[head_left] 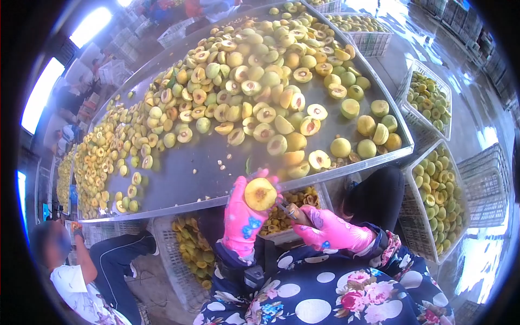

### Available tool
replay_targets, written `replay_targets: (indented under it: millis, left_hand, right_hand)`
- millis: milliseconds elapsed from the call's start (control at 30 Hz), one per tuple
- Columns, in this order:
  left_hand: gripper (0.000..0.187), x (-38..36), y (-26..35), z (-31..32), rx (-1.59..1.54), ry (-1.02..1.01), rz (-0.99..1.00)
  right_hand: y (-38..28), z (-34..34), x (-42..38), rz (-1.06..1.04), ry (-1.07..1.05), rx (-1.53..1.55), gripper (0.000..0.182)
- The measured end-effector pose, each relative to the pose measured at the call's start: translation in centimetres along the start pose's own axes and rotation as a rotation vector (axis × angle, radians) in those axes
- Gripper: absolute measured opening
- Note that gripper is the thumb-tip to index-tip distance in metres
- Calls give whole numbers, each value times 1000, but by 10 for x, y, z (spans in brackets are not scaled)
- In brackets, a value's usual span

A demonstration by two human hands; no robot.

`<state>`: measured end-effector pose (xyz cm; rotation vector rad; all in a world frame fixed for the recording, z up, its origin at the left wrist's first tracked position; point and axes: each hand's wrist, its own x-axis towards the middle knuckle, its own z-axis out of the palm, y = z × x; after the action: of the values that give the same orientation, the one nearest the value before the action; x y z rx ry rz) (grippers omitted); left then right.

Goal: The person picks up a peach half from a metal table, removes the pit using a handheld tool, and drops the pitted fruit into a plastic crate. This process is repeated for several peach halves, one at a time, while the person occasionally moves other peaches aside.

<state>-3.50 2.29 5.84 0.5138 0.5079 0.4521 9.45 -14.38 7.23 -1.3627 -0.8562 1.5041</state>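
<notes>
My left hand [245, 219], in a pink glove, holds up a halved yellow fruit [260, 194] with its cut face and brown centre toward me. My right hand [330, 230], also gloved in pink, is closed around the handle of a small tool [292, 210]. The tool's metal end points at the fruit's right edge; whether it touches cannot be made out. Just beyond both hands is the rim of a metal table [214, 202], which bears a large heap of halved fruit [265, 115]. Below and between the hands sits a crate of cut pieces [283, 223].
Crates of fruit stand at the right [437, 197] and upper right [428, 100], beside a stack of empty crates [485, 187]. Another crate [189, 252] is at the lower left. A seated person [81, 276] is at the far left. Small pits [221, 165] lie on the table.
</notes>
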Motion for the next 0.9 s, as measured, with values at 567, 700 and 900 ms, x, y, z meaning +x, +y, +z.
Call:
replay_targets:
  millis: [567,700,900]
  left_hand:
    - [27,-18,-35,26,167,161,148]
    - [26,-11,-42,10,324,185,145]
    - [25,-8,-51,2,367,190,212]
  right_hand:
    - [3,19,8,-210,198,-562,23]
    - [16,13,13,-161,121,-581,23]
    - [10,9,14,-148,10,-473,24]
